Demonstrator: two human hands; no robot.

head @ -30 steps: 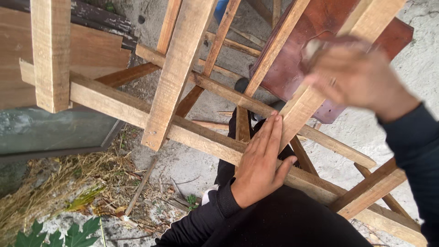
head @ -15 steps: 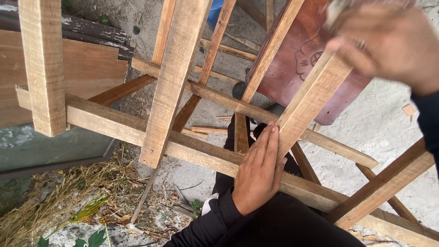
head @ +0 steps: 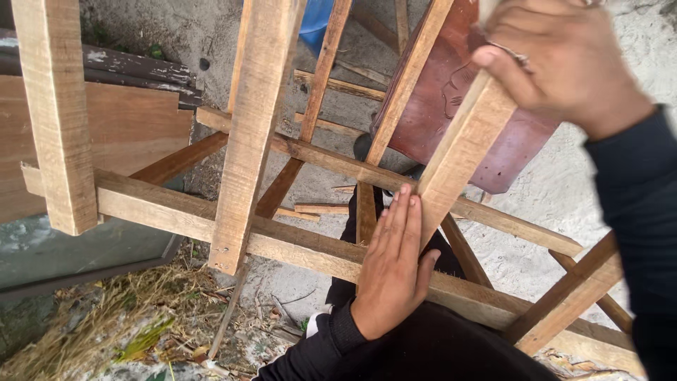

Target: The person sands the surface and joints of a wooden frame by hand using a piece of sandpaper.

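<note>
My left hand (head: 392,262) lies flat, fingers together, on the long pale rail (head: 169,212) of a rough wooden frame, its fingertips against the foot of a slanted wooden slat (head: 458,155). My right hand (head: 564,60) is closed around the upper end of that same slat at the top right. The slat leans up to the right and meets the rail beside my left hand. Both arms wear black sleeves.
More slats of the frame cross the view, among them a broad plank (head: 250,134) and a thick post (head: 56,113) at left. A reddish-brown panel (head: 486,141) lies behind. Plywood sheet (head: 113,134), dry grass (head: 106,324) and concrete ground (head: 557,204) surround it.
My right hand has risen toward the top right along the slat. My left hand has stayed flat on the rail. The view has shifted slightly downward.
</note>
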